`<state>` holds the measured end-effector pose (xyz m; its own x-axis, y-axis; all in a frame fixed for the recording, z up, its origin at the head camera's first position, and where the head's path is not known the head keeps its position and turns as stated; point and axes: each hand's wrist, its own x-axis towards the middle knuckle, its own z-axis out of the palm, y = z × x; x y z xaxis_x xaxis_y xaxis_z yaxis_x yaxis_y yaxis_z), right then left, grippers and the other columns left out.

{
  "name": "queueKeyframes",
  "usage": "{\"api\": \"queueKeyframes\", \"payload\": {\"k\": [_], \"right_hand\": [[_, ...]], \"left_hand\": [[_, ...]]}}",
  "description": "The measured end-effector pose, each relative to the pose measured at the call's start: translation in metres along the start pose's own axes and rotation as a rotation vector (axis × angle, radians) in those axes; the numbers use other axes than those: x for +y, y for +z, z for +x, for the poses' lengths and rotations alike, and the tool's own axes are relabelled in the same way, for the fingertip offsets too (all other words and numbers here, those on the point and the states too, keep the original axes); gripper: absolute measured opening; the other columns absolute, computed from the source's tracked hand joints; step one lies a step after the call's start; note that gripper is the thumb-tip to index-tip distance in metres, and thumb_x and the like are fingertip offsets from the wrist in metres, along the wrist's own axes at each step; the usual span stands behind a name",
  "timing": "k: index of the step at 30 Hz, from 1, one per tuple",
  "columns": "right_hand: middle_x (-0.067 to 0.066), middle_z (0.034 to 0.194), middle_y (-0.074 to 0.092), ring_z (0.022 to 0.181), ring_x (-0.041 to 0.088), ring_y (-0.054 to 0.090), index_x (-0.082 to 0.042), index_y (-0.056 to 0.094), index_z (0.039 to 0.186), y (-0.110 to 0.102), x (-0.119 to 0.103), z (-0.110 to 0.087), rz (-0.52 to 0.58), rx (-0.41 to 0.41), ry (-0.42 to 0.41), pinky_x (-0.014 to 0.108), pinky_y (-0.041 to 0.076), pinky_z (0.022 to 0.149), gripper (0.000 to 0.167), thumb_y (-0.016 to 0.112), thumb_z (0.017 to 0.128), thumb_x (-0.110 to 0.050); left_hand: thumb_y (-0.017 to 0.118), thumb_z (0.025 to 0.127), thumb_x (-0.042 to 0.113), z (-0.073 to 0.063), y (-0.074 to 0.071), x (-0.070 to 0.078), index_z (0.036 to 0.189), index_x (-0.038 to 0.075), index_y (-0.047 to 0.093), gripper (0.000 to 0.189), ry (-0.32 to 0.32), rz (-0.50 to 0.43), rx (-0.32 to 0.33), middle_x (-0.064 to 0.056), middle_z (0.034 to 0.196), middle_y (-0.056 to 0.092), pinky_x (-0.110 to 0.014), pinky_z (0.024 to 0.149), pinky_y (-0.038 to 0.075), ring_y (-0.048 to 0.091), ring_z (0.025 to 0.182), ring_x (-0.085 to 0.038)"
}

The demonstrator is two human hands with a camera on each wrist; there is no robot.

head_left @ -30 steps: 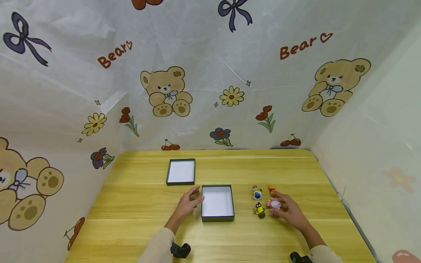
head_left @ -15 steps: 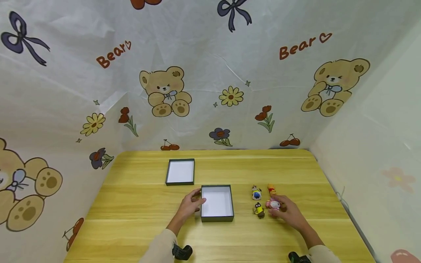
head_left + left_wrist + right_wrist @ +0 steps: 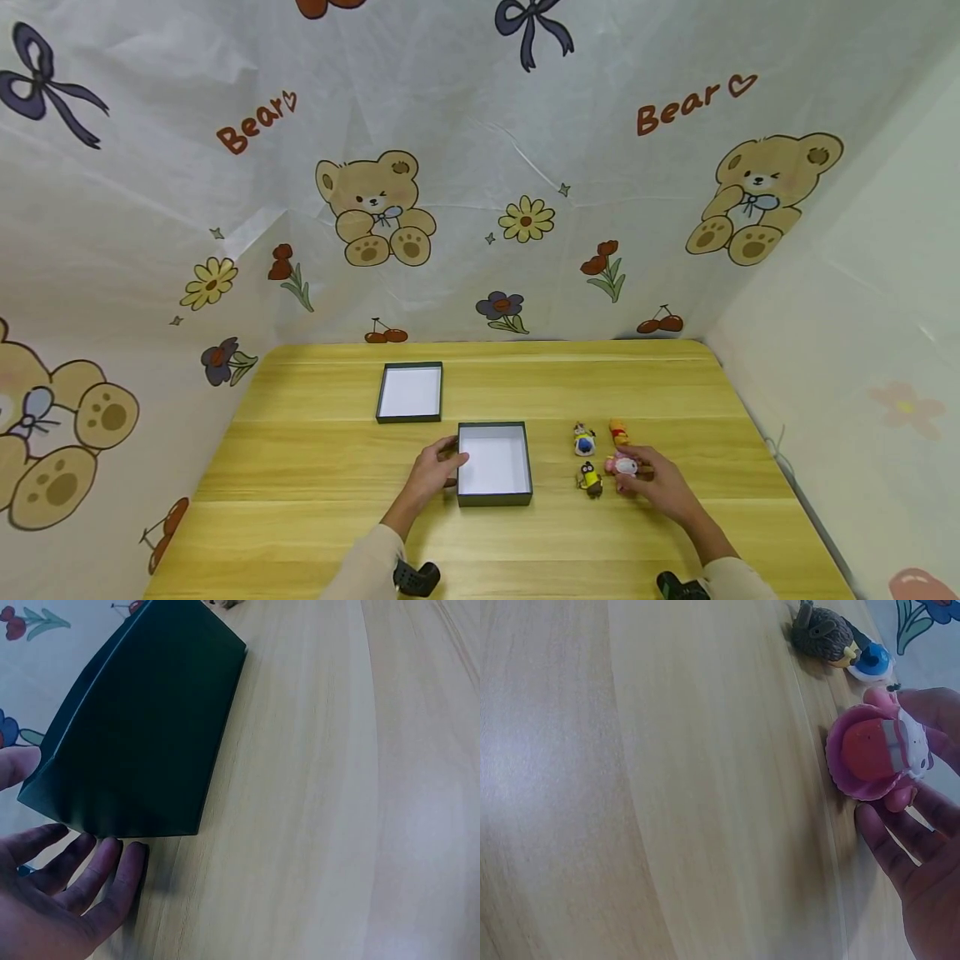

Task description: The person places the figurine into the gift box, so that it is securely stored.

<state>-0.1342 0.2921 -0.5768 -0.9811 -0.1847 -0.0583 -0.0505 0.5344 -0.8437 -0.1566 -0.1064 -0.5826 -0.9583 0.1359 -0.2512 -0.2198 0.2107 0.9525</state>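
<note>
An open dark green box (image 3: 495, 465) with a white inside stands mid-table. My left hand (image 3: 429, 473) holds its left side, thumb over the rim and fingers along the outer wall (image 3: 150, 727). To the right, my right hand (image 3: 666, 490) pinches a pink toy figurine (image 3: 866, 750) between thumb and fingers; its base is a frilled pink ring with a red underside, turned to the wrist camera. Close by are an orange-and-red bear figurine (image 3: 618, 432), a white-and-blue figurine (image 3: 584, 440) and a yellow-and-brown figurine (image 3: 590, 481).
The shallow box lid (image 3: 410, 392), white inside, lies behind the box to the left. A wood-grain table (image 3: 300, 467) carries everything. Behind it hangs a bear-printed sheet (image 3: 450, 283), and a pale wall (image 3: 840, 333) is at the right.
My left hand has come in from just beside the box to its left side, thumb now over the rim. My right hand has stayed at the pink figurine, its fingers closing on it.
</note>
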Motion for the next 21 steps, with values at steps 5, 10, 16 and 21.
{"api": "queueKeyframes", "payload": {"k": [5,10,16,21], "right_hand": [[0.027,0.129,0.053,0.106,0.037,0.060,0.002,0.055,0.132,0.0008,0.0015,-0.0001,-0.038,0.030,0.039,0.033,0.057,0.078,0.049,0.071,0.088,-0.015],[0.031,0.129,0.051,0.107,0.040,0.059,0.004,0.054,0.132,0.0006,0.0030,0.0002,-0.019,0.030,0.035,0.031,0.057,0.074,0.048,0.070,0.089,-0.014],[0.032,0.128,0.051,0.105,0.040,0.059,0.005,0.053,0.132,0.0004,0.0009,0.0004,0.019,0.017,0.066,0.026,0.056,0.070,0.049,0.069,0.089,-0.014],[0.028,0.122,0.055,0.098,0.031,0.061,0.006,0.053,0.131,0.0005,-0.0001,0.0025,0.053,0.008,0.081,0.028,0.057,0.066,0.049,0.069,0.089,-0.014]], "left_hand": [[0.062,0.094,0.014,-0.0003,0.0005,0.0001,0.137,-0.011,0.044,0.053,-0.008,-0.003,-0.003,-0.029,0.137,0.047,-0.037,0.075,0.059,0.053,0.118,-0.040],[0.061,0.094,0.014,-0.0015,0.0009,0.0003,0.136,-0.012,0.045,0.052,-0.015,-0.009,0.003,-0.030,0.136,0.048,-0.037,0.074,0.059,0.055,0.116,-0.039],[0.061,0.094,0.014,-0.0022,0.0014,-0.0007,0.137,-0.011,0.045,0.052,-0.029,-0.014,0.002,-0.030,0.135,0.048,-0.037,0.074,0.059,0.056,0.114,-0.037],[0.059,0.095,0.013,-0.0062,0.0017,0.0063,0.136,-0.013,0.043,0.052,-0.027,-0.022,-0.004,-0.032,0.135,0.047,-0.039,0.077,0.058,0.055,0.115,-0.040]]}}
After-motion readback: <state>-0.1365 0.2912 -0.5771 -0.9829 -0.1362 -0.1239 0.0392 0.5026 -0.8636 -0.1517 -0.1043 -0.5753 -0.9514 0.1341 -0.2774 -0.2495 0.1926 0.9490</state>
